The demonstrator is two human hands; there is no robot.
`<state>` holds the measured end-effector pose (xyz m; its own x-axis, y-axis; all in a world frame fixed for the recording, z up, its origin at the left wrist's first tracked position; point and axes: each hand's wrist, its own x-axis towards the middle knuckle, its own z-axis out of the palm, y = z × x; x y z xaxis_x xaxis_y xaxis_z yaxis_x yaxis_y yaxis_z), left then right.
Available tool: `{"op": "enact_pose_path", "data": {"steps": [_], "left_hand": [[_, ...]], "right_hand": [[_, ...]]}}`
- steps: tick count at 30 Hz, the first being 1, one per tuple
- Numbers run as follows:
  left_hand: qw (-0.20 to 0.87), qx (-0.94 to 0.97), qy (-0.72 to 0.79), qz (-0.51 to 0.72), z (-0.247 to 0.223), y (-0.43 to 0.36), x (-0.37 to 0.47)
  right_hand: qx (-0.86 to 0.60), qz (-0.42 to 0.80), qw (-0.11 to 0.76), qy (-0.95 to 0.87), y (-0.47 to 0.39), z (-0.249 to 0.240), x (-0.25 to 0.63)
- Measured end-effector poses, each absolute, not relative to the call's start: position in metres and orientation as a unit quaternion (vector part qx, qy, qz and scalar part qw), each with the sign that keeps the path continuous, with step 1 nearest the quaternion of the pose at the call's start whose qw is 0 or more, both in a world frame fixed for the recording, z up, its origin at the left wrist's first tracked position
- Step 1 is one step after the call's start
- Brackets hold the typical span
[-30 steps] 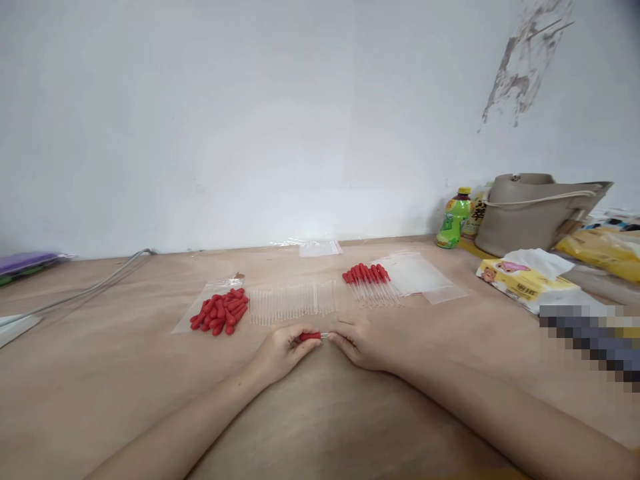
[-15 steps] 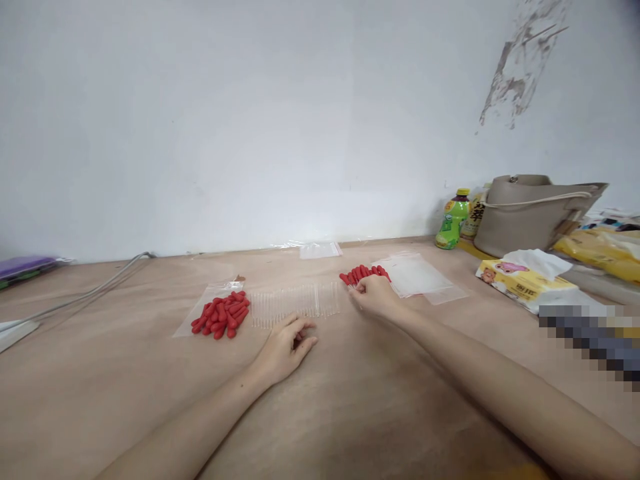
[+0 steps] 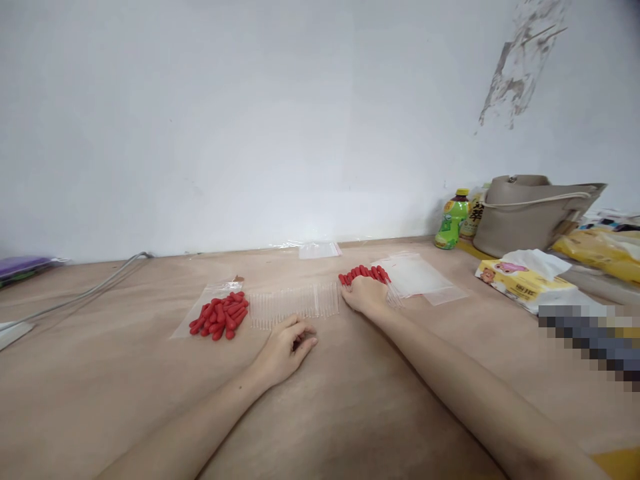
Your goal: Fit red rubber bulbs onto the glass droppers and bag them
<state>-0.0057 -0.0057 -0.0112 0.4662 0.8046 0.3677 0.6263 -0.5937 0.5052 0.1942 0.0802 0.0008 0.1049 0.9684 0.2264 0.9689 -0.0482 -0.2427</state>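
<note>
Head view. Clock directions are read with twelve o'clock towards the wall (image 3: 260,133).

The left hand (image 3: 287,348) rests on the brown table covering (image 3: 320,413), palm turned inward. Thumb and fingers stand apart in a loose curl, and nothing is seen between them. The row of clear tubes (image 3: 295,303) lies side by side at its twelve o'clock, just beside the knuckles; contact cannot be determined. At its ten o'clock sits the pile of red bulbs (image 3: 220,315), partly on a clear plastic bag (image 3: 197,300).

The right hand (image 3: 367,293) is at two o'clock from the left, the two well apart. Its back faces the camera and covers part of the bulb-fitted tubes (image 3: 363,271), whose red ends show along its twelve o'clock edge. The fingertips are largely hidden; whether they grip anything cannot be told.

From the right hand, a stack of flat bags (image 3: 413,277) lies between two and three o'clock, near the bulb-fitted tubes. A green bottle (image 3: 451,223) stands upright at two o'clock, next to a beige handbag (image 3: 523,220). A yellow tissue box (image 3: 525,283), a tissue protruding, is at three o'clock.

From the left hand, a grey cable (image 3: 103,287) runs at about ten o'clock.
</note>
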Motion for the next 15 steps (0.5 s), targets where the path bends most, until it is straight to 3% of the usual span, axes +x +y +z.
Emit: {"op": "enact_pose_path", "data": {"steps": [15], "left_hand": [[0.137,0.850,0.416,0.294,-0.012,-0.006,-0.005]], "right_hand": [[-0.704,0.014,0.136,-0.697,0.075,0.005,0.171]]}}
